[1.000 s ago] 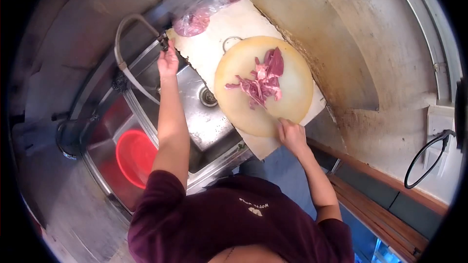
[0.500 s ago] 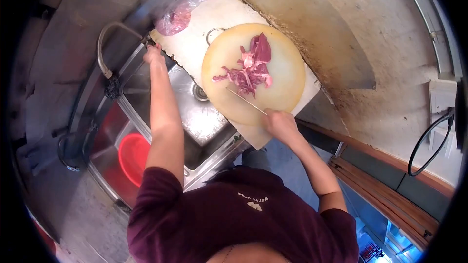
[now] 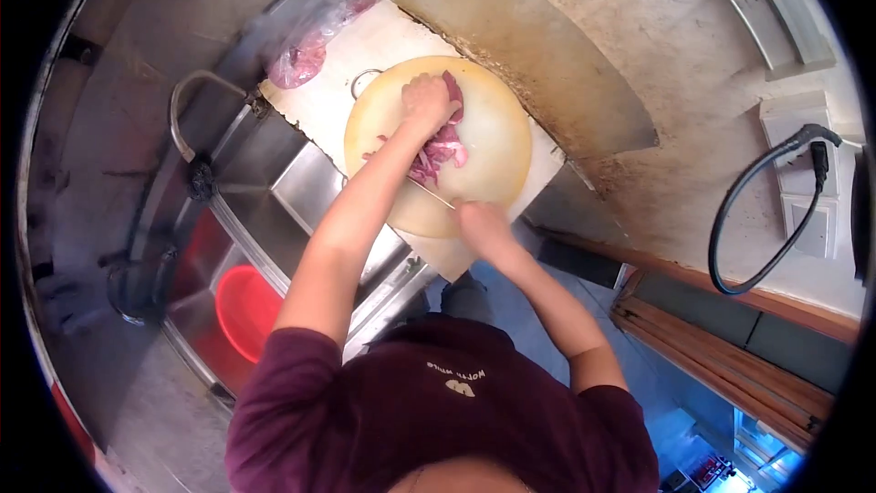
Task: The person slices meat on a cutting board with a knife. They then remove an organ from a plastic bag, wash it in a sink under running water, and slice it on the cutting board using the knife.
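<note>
Meat (image 3: 447, 148): loose dark-red pieces, heaped around the middle of the round board, partly hidden under the left hand and forearm.
Left hand (image 3: 429, 102): lies over the upper part of the heap, fingers bent downward, seemingly to steady it; their tips are hidden, so I cannot tell how far they close or how firmly they hold.
Right hand (image 3: 484, 224): closed around the knife's handle at the board's near edge, a placing that likely gives control of the blade.
Knife (image 3: 432, 194): thin blade angled up and left, its far end beside the heap's lower edge; contact is unclear.
Cutting board (image 3: 497, 132): rests on a pale slab (image 3: 324, 119), which partly overhangs the sink (image 3: 297, 178), perhaps to gain working surface.
Left forearm (image 3: 365, 196): crosses the board's left side and blocks the view of some pieces.
Bagged meat (image 3: 298, 62): at the slab's far left corner, apart from the board.
Red basin (image 3: 246, 310): in the neighbouring sink bay, well apart from both hands.
</note>
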### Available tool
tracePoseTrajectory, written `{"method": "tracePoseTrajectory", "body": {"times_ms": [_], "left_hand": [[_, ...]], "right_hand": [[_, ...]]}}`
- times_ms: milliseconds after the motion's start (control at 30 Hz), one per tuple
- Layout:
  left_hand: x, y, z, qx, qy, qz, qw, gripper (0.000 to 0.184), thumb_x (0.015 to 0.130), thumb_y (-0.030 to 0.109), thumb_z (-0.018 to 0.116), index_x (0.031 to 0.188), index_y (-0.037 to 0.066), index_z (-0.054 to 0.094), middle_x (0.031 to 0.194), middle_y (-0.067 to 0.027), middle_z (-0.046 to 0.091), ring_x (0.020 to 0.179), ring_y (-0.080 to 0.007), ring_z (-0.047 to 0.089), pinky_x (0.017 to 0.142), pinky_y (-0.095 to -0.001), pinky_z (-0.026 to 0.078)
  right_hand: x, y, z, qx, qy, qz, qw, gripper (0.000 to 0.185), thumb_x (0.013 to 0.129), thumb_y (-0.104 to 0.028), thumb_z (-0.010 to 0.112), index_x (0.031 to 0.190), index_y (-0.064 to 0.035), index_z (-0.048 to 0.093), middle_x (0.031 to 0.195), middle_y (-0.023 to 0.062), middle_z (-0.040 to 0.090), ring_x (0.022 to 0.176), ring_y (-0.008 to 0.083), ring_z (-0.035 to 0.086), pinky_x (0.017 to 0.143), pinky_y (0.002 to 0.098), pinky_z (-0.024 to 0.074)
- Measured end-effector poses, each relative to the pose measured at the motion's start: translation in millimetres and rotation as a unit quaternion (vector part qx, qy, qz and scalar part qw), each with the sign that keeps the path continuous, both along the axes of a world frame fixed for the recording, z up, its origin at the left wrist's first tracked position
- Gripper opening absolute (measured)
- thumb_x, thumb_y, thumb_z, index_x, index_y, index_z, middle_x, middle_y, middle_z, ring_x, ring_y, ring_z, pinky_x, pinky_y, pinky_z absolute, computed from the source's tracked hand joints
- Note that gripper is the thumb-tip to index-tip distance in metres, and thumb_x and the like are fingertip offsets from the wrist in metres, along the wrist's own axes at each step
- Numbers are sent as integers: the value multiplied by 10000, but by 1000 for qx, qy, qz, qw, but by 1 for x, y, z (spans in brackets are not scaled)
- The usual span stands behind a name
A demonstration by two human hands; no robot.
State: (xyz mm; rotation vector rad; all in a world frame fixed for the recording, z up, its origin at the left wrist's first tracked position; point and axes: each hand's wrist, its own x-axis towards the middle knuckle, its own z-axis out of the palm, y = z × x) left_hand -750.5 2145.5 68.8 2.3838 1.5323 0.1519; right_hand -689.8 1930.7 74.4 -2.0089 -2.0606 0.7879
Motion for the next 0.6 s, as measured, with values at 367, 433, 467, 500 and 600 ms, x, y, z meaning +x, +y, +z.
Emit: {"method": "tracePoseTrajectory", "body": {"times_ms": [367,433,467,500,600], "left_hand": [[-55,11,34,-355,-523,82,771,178,839,182,614,925,28,591,768,-53,638,686,-134,604,638,-273,490],[-90,12,54,-333,-542,104,765,198,852,198,607,949,26,589,818,-41,634,710,-99,587,629,-233,473],[-106,6,64,-302,-549,98,774,235,864,213,596,1023,41,575,864,-40,619,757,-105,592,643,-236,488],[-121,-1,72,-290,-552,112,774,231,861,205,599,1007,27,583,840,-46,625,705,-106,591,594,-235,480],[-146,-38,70,-276,-530,165,784,206,859,187,605,971,14,594,792,-48,628,618,-110,589,523,-235,473]], "right_hand": [[-8,32,-1,-18,30,-8,999,258,888,-246,484,893,-33,630,755,222,635,757,397,629,729,498,487],[-2,46,-4,-25,17,-8,1000,267,888,-257,488,907,-35,634,788,225,638,786,393,629,745,494,486],[2,54,-2,-25,4,-11,1000,277,884,-250,472,892,-32,642,813,226,642,809,383,632,761,484,487],[8,62,-1,-26,-10,-15,999,289,880,-243,457,877,-29,651,838,227,647,833,372,634,776,475,487],[33,89,-2,-22,-32,-53,998,285,881,-260,482,913,-33,651,872,225,650,861,375,629,805,463,483]]}}
